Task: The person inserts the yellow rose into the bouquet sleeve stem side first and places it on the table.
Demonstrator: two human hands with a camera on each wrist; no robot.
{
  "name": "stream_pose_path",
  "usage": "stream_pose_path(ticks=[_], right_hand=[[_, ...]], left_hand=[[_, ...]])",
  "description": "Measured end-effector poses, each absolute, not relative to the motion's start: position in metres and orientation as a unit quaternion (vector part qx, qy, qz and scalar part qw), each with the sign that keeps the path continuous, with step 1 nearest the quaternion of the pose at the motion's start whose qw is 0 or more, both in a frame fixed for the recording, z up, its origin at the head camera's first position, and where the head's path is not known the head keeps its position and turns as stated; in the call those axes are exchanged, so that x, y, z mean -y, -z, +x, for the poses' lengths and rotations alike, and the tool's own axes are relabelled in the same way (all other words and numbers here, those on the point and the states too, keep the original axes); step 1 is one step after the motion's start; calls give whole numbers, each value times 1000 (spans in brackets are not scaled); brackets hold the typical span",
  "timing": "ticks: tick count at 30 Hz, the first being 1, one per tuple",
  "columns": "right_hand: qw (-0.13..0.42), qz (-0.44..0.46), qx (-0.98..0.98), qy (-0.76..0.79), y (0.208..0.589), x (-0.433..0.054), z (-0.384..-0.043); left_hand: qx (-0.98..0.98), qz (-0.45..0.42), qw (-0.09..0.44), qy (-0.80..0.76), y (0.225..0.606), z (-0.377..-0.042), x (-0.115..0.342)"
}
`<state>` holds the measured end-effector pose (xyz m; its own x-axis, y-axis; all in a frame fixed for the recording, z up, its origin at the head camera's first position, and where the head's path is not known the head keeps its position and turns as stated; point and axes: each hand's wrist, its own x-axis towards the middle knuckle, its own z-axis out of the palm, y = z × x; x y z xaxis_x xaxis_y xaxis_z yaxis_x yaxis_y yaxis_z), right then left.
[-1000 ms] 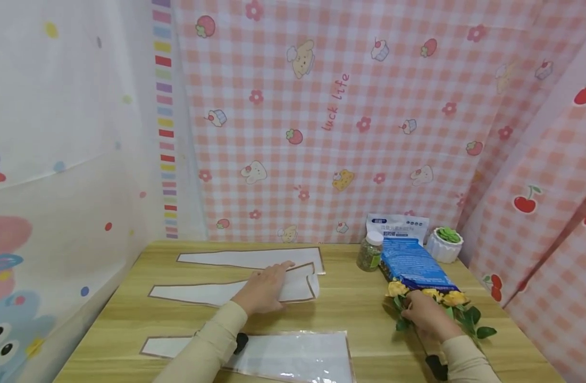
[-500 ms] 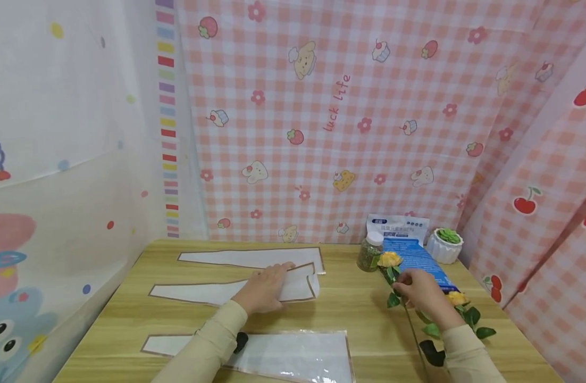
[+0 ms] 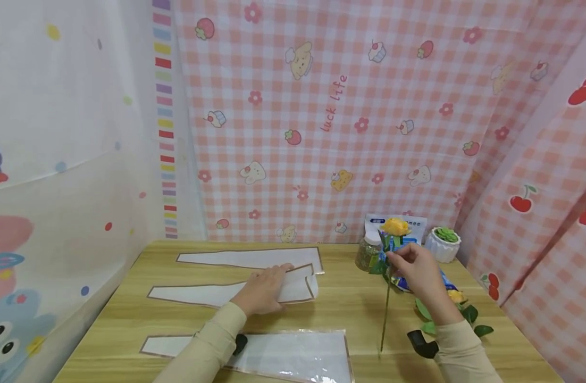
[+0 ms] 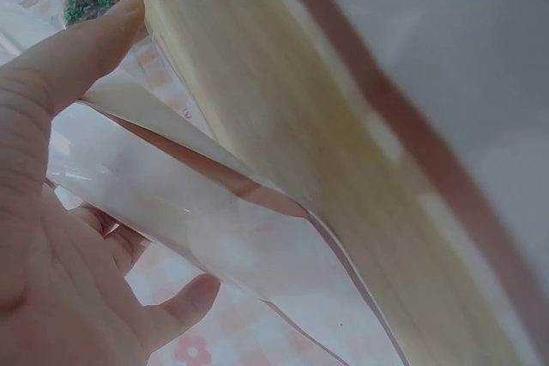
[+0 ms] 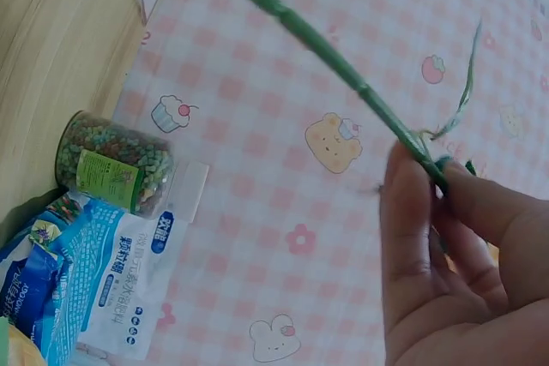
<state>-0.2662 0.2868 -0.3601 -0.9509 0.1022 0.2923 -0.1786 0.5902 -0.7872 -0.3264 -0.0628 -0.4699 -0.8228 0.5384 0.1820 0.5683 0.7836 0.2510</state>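
In the head view my right hand (image 3: 417, 268) pinches the green stem of a yellow artificial rose (image 3: 395, 227) just under the leaves. The rose stands nearly upright, its bare stem (image 5: 334, 57) hanging down toward the table. My left hand (image 3: 264, 290) spans a white tapered flower sleeve (image 3: 192, 294), thumb on the near side and fingers on the far side. The sleeve's wide mouth bulges apart, and its clear edge (image 4: 197, 165) passes between thumb and fingers in the left wrist view. Two more sleeves lie flat, a far one (image 3: 254, 258) and a near one (image 3: 298, 351).
Another yellow rose (image 3: 457, 296) with leaves lies partly under my right forearm. At the back right stand a white-lidded jar of granules (image 3: 367, 255), a blue and white bag (image 5: 120, 276) and a white pot with a succulent (image 3: 443, 247). Patterned curtains enclose the table.
My right hand has lifted one rose from the flowers beside the bag, moving it up and left and turning it upright. The left hand stays at the middle sleeve.
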Motion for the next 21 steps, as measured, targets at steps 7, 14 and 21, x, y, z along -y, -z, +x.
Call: stream_pose_path(ticks=[7,14,21], right_hand=[[243,23,829,-503,363,-281,-267],[328,58,773,-540,362,-270,-272],[399,56,716,-571,361,-260,-277]], left_hand=[[943,-294,51,147,470,-326,64],[943,-294,48,149,468,-325,64],[943,-292,51,150,472,-327,65]])
